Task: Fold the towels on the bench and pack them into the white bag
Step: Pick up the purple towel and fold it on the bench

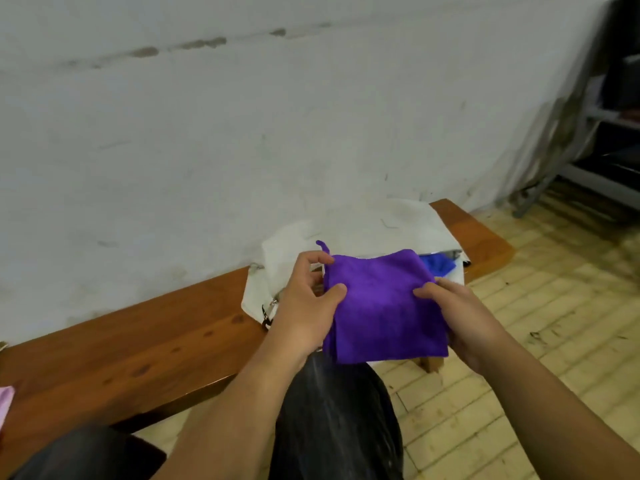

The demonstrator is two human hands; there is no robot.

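Observation:
A folded purple towel (384, 306) is held in the air in front of the white bag (363, 230), which lies on the wooden bench (145, 334). My left hand (304, 306) grips the towel's left edge, thumb on top. My right hand (460, 313) holds its right edge. A small hanging loop sticks up at the towel's top left corner. A blue towel (437, 265) shows in the bag's open mouth, just behind the purple one. A pink cloth (5, 405) peeks in at the far left edge of the bench.
A metal clip (268, 311) hangs from the bag's left side. A white wall runs behind the bench. The tiled floor (554, 306) lies to the right, with a grey metal rack (595, 140) at the far right. My dark-trousered knees (339, 420) are below the towel.

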